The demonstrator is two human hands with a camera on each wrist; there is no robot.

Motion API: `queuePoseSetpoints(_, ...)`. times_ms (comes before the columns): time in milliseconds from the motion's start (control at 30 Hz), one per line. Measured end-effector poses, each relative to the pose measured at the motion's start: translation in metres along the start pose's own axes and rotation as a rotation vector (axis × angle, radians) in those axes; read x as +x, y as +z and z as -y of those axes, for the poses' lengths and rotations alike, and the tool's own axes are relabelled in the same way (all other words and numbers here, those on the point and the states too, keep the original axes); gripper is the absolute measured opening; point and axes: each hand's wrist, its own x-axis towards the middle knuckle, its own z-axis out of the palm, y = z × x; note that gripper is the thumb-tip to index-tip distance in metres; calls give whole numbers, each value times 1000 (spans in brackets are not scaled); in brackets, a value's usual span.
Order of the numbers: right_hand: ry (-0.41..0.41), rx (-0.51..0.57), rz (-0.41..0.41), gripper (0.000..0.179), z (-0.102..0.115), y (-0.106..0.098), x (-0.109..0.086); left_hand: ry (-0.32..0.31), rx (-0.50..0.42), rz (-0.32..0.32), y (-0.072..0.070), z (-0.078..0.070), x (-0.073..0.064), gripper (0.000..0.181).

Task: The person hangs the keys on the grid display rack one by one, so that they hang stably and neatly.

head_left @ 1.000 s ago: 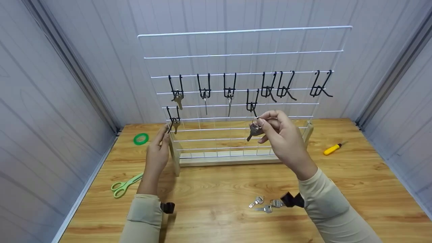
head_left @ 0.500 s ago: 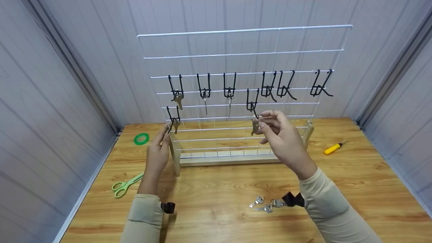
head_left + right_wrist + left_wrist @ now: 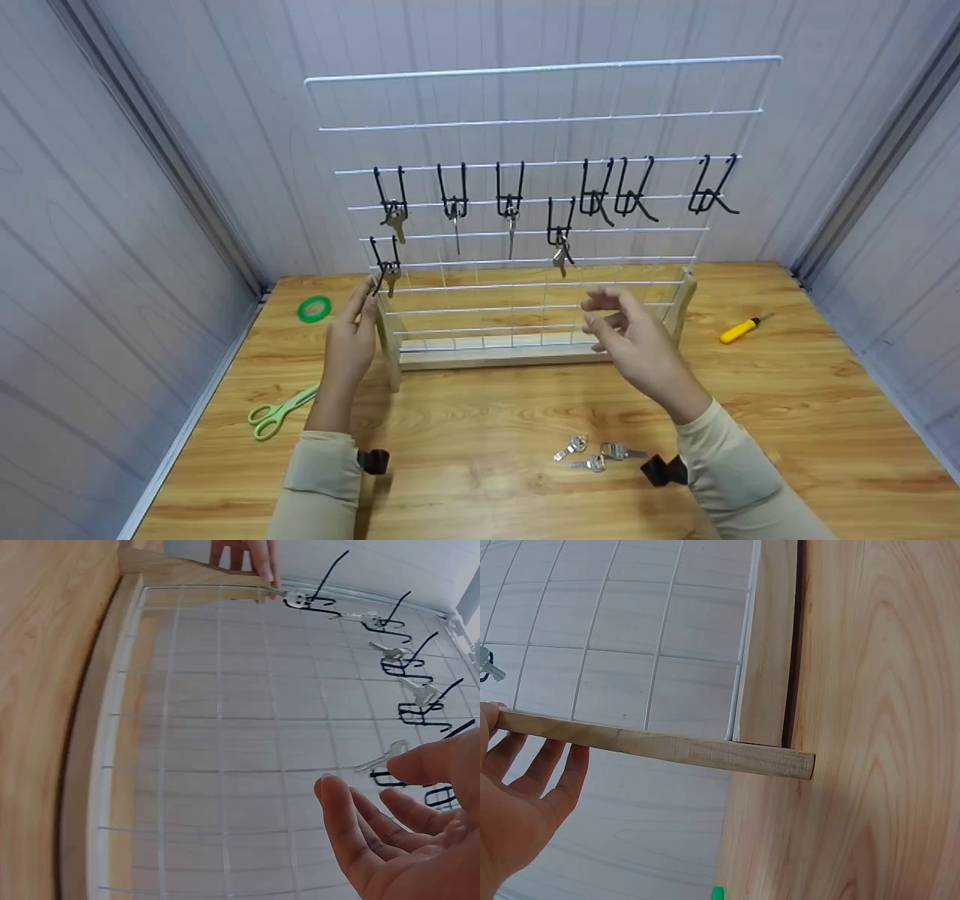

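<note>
My left hand (image 3: 351, 337) grips the left wooden post (image 3: 682, 748) of the white wire rack (image 3: 480, 123), its thumb on one side and fingers on the other. My right hand (image 3: 639, 349) is in front of the rack with fingers loosely bent and nothing between them. Above and left of it, a key (image 3: 559, 260) hangs by its ring on a black hook (image 3: 560, 234). In the right wrist view that key (image 3: 382, 757) appears just beyond the thumb. Other keys hang on hooks farther left, among them a brass-coloured key (image 3: 391, 279) close to my left fingertips.
Loose keys (image 3: 592, 464) lie on the wooden table (image 3: 465, 465) in front of the rack. Bare black hooks (image 3: 634, 196) hang at the right. Green scissors (image 3: 276, 412) and a green tape roll (image 3: 313, 308) lie left; a yellow-handled screwdriver (image 3: 739, 331) lies right.
My right hand has let go of the key, which now hangs on the middle lower hook, and has drawn back down and slightly right. The left hand has stayed on the post.
</note>
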Motion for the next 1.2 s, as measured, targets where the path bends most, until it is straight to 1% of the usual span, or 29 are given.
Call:
queuePoseSetpoints(200, 104, -14, 62, 41, -29, 10, -8, 13, 11, -8, 0, 0, 2, 46)
queuePoseSetpoints(300, 146, -6, 97, 43, -44, 16, -12, 15, 21, -15, 0, 0, 2, 46)
queuePoseSetpoints(400, 169, -7, 125, 42, -59, 22, -19, 18, 23, -21, 0, 0, 2, 45)
queuePoseSetpoints(533, 195, -64, 161, 38, -75, 27, -27, 25, 13, -25, 1, -1, 2, 45)
queuePoseSetpoints(633, 213, -119, 226, 38, -83, 27, -31, 25, 18, -26, 1, -1, 2, 45)
queuePoseSetpoints(733, 194, -188, 326, 36, -91, 24, -34, 21, 18, -26, 1, -1, 2, 45)
queuePoseSetpoints(867, 147, -224, 466, 28, -98, 20, -36, 30, 6, -29, 1, 0, 2, 45)
queuePoseSetpoints(933, 140, -225, 509, 26, -101, 19, -37, 36, 1, -33, 1, 1, 2, 45)
queuePoseSetpoints(1033, 154, -225, 532, 25, -105, 20, -39, 39, -5, -37, 2, 0, 1, 44)
queuePoseSetpoints(1200, 173, -223, 526, 24, -109, 22, -38, 30, -6, -26, 2, 0, 1, 45)
